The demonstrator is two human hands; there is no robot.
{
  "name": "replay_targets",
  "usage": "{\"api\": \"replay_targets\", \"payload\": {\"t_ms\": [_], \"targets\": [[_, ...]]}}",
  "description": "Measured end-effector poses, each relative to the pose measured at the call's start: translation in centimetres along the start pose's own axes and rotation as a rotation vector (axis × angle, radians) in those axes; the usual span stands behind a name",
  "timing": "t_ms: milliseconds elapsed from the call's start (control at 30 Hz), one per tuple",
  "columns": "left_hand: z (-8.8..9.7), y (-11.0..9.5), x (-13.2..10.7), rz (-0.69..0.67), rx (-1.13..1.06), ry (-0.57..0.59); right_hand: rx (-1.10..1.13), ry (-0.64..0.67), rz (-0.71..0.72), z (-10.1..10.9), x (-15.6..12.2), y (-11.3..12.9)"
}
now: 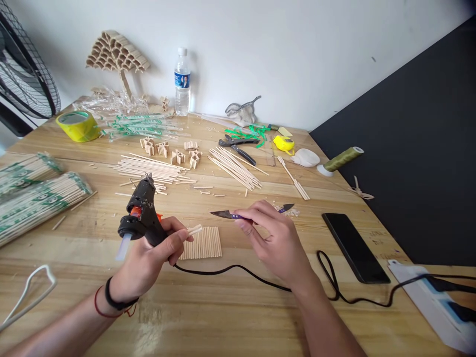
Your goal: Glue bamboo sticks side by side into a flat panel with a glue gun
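Some left fingers (175, 242) grip black glue gun (146, 203), others pale sticks (195, 229); right fingers (256, 215), knife (223, 214).

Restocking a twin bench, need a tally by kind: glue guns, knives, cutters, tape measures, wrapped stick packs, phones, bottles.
Glue gun: 1
Knife: 1
Cutters: 1
Tape measure: 1
Wrapped stick packs: 2
Phone: 1
Bottle: 1
Total: 8
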State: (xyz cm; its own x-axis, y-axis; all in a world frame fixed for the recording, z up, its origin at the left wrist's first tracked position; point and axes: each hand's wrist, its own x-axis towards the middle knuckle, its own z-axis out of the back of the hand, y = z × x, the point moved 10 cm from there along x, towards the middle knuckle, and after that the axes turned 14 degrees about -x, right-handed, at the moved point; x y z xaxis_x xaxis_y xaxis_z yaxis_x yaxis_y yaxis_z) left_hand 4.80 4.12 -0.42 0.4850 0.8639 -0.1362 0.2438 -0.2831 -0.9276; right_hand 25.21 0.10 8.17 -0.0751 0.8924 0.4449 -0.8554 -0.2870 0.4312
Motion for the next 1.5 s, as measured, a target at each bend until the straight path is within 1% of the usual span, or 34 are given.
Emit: {"api": "replay_targets", "payload": {"t_ms": [67, 133, 200, 267, 367, 433, 467, 533, 633, 667, 733, 767, 833, 900, 1033, 1167, 1300, 1400, 1500], "targets": [[-0.7, 0.1, -0.1, 0.023, 0.017, 0.039, 0.091, 0.027, -0.047, -0.3, -0.1, 0.2], [-1.8, 0.0, -0.2, 0.051, 0.055, 0.085, 0.185, 0.083, -0.073, -1.0, -0.1, 1.0], [-2.9, -0.1, -0.4, 0.083, 0.091, 0.13, 0.272, 0.148, -0.074, -1.8, -0.2, 2.1], [-3.7, -0.2, -0.5, 0.107, 0.106, 0.167, 0.327, 0.185, -0.055, -2.1, -0.2, 3.2], [-4.3, -0.1, -0.8, 0.122, 0.091, 0.213, 0.309, 0.186, -0.031, -1.4, -0.1, 4.2], [-4.3, 0.3, -0.9, 0.133, 0.071, 0.242, 0.253, 0.184, -0.039, -0.5, -0.1, 4.0], [-4.3, 0.6, -1.0, 0.136, 0.061, 0.252, 0.217, 0.178, -0.052, 0.1, -0.1, 3.5], [-4.0, 1.1, -1.1, 0.139, 0.054, 0.263, 0.116, 0.144, -0.117, 1.6, -0.1, 1.3], [-3.8, 2.0, -1.3, 0.152, 0.097, 0.293, -0.178, 0.043, -0.249, 4.6, -0.1, -4.1], [-3.8, 2.3, -1.4, 0.164, 0.115, 0.307, -0.285, 0.059, -0.307, 5.2, -0.3, -6.3], [-3.8, 2.8, -1.5, 0.196, 0.139, 0.329, -0.469, 0.161, -0.447, 5.7, -1.0, -10.9], [-3.8, 3.0, -1.6, 0.211, 0.151, 0.334, -0.497, 0.182, -0.484, 6.0, -1.4, -12.7], [-3.8, 3.2, -1.7, 0.224, 0.184, 0.332, -0.518, 0.207, -0.523, 6.4, -2.1, -15.3], [-3.8, 3.1, -1.7, 0.215, 0.229, 0.329, -0.511, 0.234, -0.536, 6.3, -2.8, -16.9], [-4.0, 2.7, -1.7, 0.176, 0.286, 0.344, -0.458, 0.282, -0.521, 5.3, -3.7, -18.0], [-4.1, 2.8, -1.7, 0.163, 0.307, 0.358, -0.407, 0.287, -0.511, 4.7, -3.6, -18.4], [-4.0, 2.7, -1.6, 0.157, 0.323, 0.361, -0.358, 0.284, -0.521, 4.5, -3.4, -18.4], [-4.1, 2.6, -1.6, 0.155, 0.312, 0.368, -0.281, 0.296, -0.503, 4.3, -3.1, -17.3], [-4.2, 2.6, -1.6, 0.15, 0.29, 0.364, -0.174, 0.322, -0.451, 3.5, -2.3, -14.9]]}}
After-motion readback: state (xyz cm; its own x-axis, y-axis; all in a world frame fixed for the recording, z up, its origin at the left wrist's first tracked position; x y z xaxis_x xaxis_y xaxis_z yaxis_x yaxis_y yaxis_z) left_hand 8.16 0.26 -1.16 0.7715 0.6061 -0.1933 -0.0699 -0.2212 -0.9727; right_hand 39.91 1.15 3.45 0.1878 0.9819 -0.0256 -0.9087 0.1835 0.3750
